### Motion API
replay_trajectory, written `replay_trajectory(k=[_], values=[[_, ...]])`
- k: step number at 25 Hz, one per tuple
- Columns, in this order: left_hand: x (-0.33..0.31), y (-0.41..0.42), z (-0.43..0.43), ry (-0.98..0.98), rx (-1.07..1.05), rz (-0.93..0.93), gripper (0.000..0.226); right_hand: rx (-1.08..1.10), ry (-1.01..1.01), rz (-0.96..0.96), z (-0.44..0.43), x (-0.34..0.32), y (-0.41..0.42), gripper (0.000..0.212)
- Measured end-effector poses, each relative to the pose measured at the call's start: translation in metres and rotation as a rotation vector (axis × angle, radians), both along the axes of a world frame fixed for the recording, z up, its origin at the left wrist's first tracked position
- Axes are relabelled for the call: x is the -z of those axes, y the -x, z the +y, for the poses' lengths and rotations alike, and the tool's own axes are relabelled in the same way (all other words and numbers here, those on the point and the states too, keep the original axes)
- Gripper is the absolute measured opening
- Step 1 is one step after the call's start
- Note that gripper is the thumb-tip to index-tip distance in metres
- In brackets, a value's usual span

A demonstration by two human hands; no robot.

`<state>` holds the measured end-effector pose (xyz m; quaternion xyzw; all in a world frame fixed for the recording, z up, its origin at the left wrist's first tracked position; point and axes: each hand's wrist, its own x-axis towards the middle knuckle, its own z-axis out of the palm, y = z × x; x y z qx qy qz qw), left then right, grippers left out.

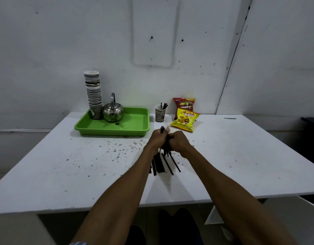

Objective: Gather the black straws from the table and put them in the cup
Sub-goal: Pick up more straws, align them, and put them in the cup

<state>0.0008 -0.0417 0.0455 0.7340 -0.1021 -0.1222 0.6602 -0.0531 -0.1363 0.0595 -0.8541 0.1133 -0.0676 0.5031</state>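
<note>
My left hand (157, 139) and my right hand (178, 141) are side by side over the middle of the white table (64, 170), both closed around a bundle of black straws (160, 163). The straws' upper ends poke out above my left fist, and their lower ends fan out toward me, resting on or just over the tabletop. A paper cup (159, 114) stands upright farther back, beyond my hands, with a few black straws standing in it.
A green tray (131, 129) at the back left holds a metal kettle (113, 112) and a tall stack of paper cups (94, 92). Two snack bags (185, 117) lie right of the cup. The wall runs just behind the table.
</note>
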Motion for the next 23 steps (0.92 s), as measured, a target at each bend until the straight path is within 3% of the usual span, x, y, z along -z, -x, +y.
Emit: replay_trajectory(k=[4,7,13,17,23], values=[[0.006,-0.007,-0.004,-0.006,0.014,0.006,0.047,-0.023,0.212,-0.043,0.001,0.001,-0.003,0.020],[0.004,-0.005,-0.006,0.058,-0.052,0.006,0.027,-0.058,0.356,-0.110,0.001,0.002,0.000,0.016],[0.004,-0.002,-0.008,0.146,-0.137,-0.035,0.032,-0.061,0.352,-0.208,-0.001,0.010,0.003,0.023],[0.004,-0.001,-0.006,0.131,-0.178,-0.059,0.024,-0.151,0.569,-0.280,0.004,0.011,0.007,0.027],[-0.003,-0.003,-0.009,0.157,-0.156,-0.150,0.022,-0.039,0.466,-0.402,0.002,0.021,0.005,0.017]])
